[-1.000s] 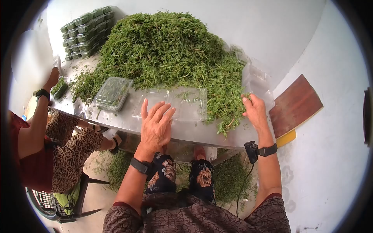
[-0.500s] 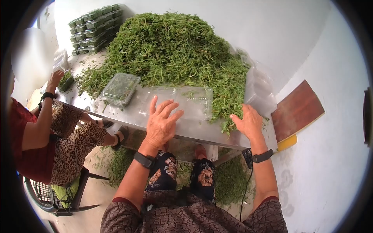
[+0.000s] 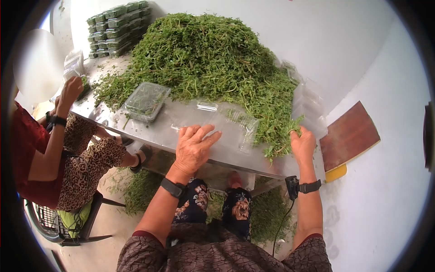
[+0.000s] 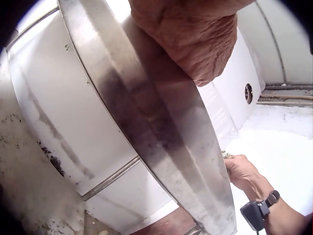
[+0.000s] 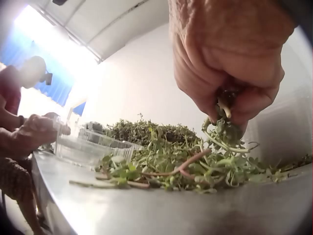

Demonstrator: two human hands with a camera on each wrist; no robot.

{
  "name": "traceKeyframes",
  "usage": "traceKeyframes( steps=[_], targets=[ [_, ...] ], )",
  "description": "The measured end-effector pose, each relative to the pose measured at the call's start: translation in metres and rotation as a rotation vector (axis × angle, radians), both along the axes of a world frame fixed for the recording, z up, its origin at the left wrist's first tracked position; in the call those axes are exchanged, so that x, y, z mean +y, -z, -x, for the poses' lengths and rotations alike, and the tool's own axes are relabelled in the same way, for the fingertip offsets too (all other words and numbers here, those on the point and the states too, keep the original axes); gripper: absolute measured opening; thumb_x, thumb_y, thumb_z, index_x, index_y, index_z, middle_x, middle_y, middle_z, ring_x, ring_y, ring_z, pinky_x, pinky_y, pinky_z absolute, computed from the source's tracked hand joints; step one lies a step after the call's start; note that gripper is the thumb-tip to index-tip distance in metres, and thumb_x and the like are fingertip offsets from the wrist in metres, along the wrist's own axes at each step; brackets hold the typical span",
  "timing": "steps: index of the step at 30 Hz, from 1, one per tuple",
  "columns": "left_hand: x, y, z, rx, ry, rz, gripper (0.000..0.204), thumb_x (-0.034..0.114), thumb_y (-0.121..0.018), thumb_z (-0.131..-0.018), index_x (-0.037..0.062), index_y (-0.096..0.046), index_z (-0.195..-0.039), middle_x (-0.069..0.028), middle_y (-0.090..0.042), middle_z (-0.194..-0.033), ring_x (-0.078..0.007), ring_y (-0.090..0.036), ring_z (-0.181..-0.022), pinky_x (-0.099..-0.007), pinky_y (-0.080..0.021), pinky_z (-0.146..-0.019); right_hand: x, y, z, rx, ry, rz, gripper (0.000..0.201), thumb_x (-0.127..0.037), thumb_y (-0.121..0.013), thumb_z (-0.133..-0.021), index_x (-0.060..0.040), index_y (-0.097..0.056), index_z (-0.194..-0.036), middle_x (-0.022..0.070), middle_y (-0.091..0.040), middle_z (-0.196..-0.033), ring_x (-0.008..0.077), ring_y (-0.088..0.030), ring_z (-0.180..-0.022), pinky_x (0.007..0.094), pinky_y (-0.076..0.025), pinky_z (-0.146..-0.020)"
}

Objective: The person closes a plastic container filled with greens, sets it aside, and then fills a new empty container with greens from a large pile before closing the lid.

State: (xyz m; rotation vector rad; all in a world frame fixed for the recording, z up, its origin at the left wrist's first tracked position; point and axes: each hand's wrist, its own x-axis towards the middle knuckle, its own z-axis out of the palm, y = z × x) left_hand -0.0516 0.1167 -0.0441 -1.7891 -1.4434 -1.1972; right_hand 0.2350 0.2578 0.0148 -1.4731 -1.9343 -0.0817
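Observation:
My right hand [image 3: 303, 144] pinches a small bunch of leafy green sprigs [image 5: 224, 128] between thumb and fingers, just above the right end of the heap of greens [image 3: 208, 59]. Stems dangle below the fingertips in the right wrist view. An unfolded clear plastic container [image 3: 226, 129] lies on the metal table in front of me, with some greens showing at its right part. My left hand [image 3: 195, 149] is at its near edge, fingers loosely bent and apart; in the left wrist view the fingers are mostly hidden.
A lidded clear box with greens [image 3: 146, 102] stands left of the container. Filled boxes [image 3: 120, 27] are stacked at the back left, nested clear containers [image 3: 309, 106] at the right. Another person [image 3: 41, 154] sits at the left. A reddish board [image 3: 350, 133] leans beyond the table's right end.
My right hand has gone from touching the heap with spread fingers to pinching sprigs. The left hand has lowered toward the container's near edge. The view has shifted slightly.

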Motion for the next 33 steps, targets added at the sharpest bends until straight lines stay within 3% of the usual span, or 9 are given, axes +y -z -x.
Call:
traceKeyframes(
  steps=[2,4,5,7,10,20,25,31,33],
  targets=[
    [0.0,0.001,0.001,-0.003,0.012,0.009,0.047,0.0,-0.062,-0.06,0.0185,-0.07,-0.102,0.0031,-0.06,-0.106,-0.0193,-0.055,-0.087,-0.0345,-0.041,-0.077,-0.001,-0.006,0.0,0.082,0.007,0.004,0.025,-0.015,-0.066,-0.077,0.0003,-0.068,-0.096,0.0234,-0.062,-0.067,0.034,-0.061,-0.057,0.0435,-0.047,-0.059],
    [0.002,0.001,0.001,-0.005,0.019,0.018,0.047,0.001,-0.062,-0.059,0.0183,-0.07,-0.102,0.0031,-0.06,-0.104,-0.0187,-0.055,-0.084,-0.0331,-0.043,-0.074,-0.002,-0.011,0.0,0.342,-0.128,0.101,0.023,-0.013,-0.066,-0.078,0.0021,-0.068,-0.096,0.0118,-0.059,-0.057,0.0174,-0.05,-0.049,0.0346,-0.041,-0.051],
    [0.002,0.001,0.001,-0.007,0.026,0.002,0.047,0.001,-0.062,-0.059,0.0181,-0.07,-0.102,0.003,-0.061,-0.102,-0.0185,-0.054,-0.079,-0.0323,-0.044,-0.07,-0.006,-0.014,0.002,0.341,-0.127,0.1,0.023,-0.013,-0.066,-0.078,0.0021,-0.068,-0.096,0.0118,-0.059,-0.057,0.0174,-0.05,-0.049,0.0346,-0.041,-0.051],
    [0.002,0.001,0.002,-0.009,0.029,-0.013,0.047,0.001,-0.062,-0.058,0.0179,-0.07,-0.101,0.003,-0.061,-0.101,-0.0183,-0.054,-0.075,-0.0315,-0.046,-0.067,-0.016,-0.023,0.011,0.559,-0.253,0.177,0.019,-0.01,-0.066,-0.082,0.0037,-0.067,-0.095,-0.0023,-0.052,-0.058,0.0056,-0.039,-0.053,0.0272,-0.034,-0.048],
    [0.005,0.003,0.003,-0.006,0.028,-0.028,0.047,0.001,-0.063,-0.057,0.0177,-0.07,-0.1,0.0022,-0.062,-0.1,-0.017,-0.057,-0.071,-0.0308,-0.047,-0.064,-0.032,-0.04,0.024,0.663,-0.347,0.201,0.018,-0.008,-0.064,-0.085,0.0058,-0.065,-0.097,-0.0078,-0.051,-0.066,0.0015,-0.039,-0.056,0.0232,-0.03,-0.047],
    [0.005,0.007,0.003,-0.03,0.029,0.007,0.047,-0.001,-0.064,-0.059,0.0186,-0.069,-0.102,-0.0021,-0.064,-0.104,-0.0169,-0.063,-0.068,-0.0303,-0.05,-0.061,-0.065,-0.065,0.071,0.774,-0.519,0.283,0.025,-0.011,-0.064,-0.088,0.0053,-0.063,-0.107,-0.0029,-0.06,-0.072,0.0033,-0.048,-0.056,0.0199,-0.037,-0.049],
    [0.006,0.008,0.004,-0.037,0.021,0.032,0.048,0.0,-0.064,-0.06,0.0192,-0.068,-0.104,-0.0025,-0.064,-0.105,-0.0194,-0.064,-0.069,-0.0314,-0.053,-0.061,-0.079,-0.052,0.098,0.435,-0.457,0.536,0.041,-0.022,-0.064,-0.09,0.0064,-0.058,-0.119,0.0112,-0.068,-0.078,0.0132,-0.062,-0.06,0.0257,-0.049,-0.054],
    [0.005,0.01,0.004,-0.063,0.058,0.042,0.049,0.001,-0.064,-0.061,0.0188,-0.067,-0.107,-0.0026,-0.064,-0.107,-0.021,-0.064,-0.068,-0.0319,-0.053,-0.061,-0.066,-0.041,0.084,0.52,-0.427,0.428,0.035,-0.02,-0.065,-0.089,0.0062,-0.062,-0.112,0.0117,-0.068,-0.076,0.0115,-0.062,-0.065,0.0271,-0.05,-0.06],
    [0.007,0.013,0.004,-0.054,0.039,0.054,0.049,0.001,-0.064,-0.062,0.0186,-0.066,-0.108,-0.0028,-0.063,-0.108,-0.0214,-0.064,-0.069,-0.0322,-0.053,-0.061,-0.059,-0.029,0.079,0.358,-0.485,0.237,0.03,-0.018,-0.065,-0.088,0.003,-0.064,-0.109,0.0129,-0.069,-0.08,0.0143,-0.063,-0.063,0.0284,-0.051,-0.06]
  ],
)
